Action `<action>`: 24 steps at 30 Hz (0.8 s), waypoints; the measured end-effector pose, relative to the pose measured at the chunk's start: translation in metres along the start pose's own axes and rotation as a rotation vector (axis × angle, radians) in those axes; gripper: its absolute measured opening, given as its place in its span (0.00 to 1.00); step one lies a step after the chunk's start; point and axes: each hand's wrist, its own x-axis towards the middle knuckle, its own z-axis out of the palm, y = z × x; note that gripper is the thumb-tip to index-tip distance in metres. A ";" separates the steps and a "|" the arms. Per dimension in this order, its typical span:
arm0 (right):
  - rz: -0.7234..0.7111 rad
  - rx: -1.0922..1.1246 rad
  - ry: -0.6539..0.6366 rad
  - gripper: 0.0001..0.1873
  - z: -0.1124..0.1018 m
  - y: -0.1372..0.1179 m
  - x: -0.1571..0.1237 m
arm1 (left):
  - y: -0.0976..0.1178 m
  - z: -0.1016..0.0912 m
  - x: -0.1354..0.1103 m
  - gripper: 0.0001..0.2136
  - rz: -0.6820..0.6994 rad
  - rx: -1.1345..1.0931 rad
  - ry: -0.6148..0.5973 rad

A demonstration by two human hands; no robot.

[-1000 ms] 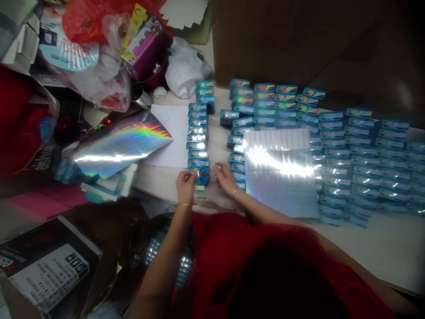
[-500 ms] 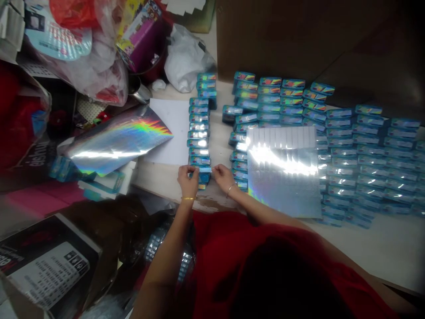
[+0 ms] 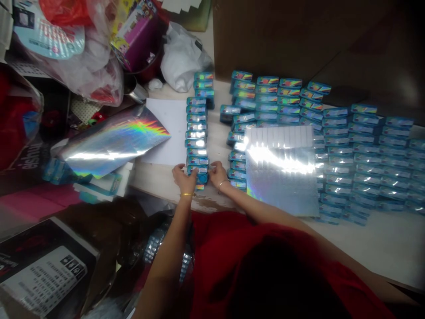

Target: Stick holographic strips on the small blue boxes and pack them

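A small teal box (image 3: 198,170) near the front end of a short column of such boxes has a shiny silvery label strip along its top. At its left end is my left hand (image 3: 185,179), with the thumb pressed on the strip and the fingers curled round the side. My right hand (image 3: 218,175) is bent in at the right end, its fingertips close together against the box; their exact contact is too small to make out. Behind this box the column of teal boxes (image 3: 195,117) runs away from me, with similar strips on top.
On the right, a large silvery label sheet (image 3: 282,173) lies over rows of teal boxes (image 3: 361,150). To the left are a curved rainbow-glinting sheet (image 3: 116,139), white paper (image 3: 169,133) and an opened carton (image 3: 114,184). Plastic bags (image 3: 184,57) and a brown cardboard panel (image 3: 282,40) stand behind.
The strip that was stretched between my two hands above the boxes now lies on the box top. My left hand has shifted left and slightly down, its thumb onto the strip.
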 end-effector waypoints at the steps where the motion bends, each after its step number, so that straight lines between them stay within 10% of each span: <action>1: -0.014 0.017 0.005 0.18 0.000 0.000 -0.004 | -0.002 0.000 0.002 0.29 -0.033 -0.008 -0.013; 13: -0.201 0.010 -0.270 0.13 -0.007 -0.006 -0.033 | -0.011 -0.017 0.030 0.46 -0.436 -0.285 -0.447; 19: -0.374 -0.071 0.272 0.17 -0.167 0.006 -0.023 | 0.030 0.002 0.009 0.34 0.165 -0.108 -0.119; 21: -0.268 -0.186 0.611 0.18 -0.236 0.033 -0.021 | 0.058 0.025 -0.018 0.23 0.381 -0.144 -0.228; 24: -0.123 -0.376 0.752 0.19 -0.306 0.076 -0.012 | 0.100 0.066 -0.056 0.16 0.507 -0.056 -0.369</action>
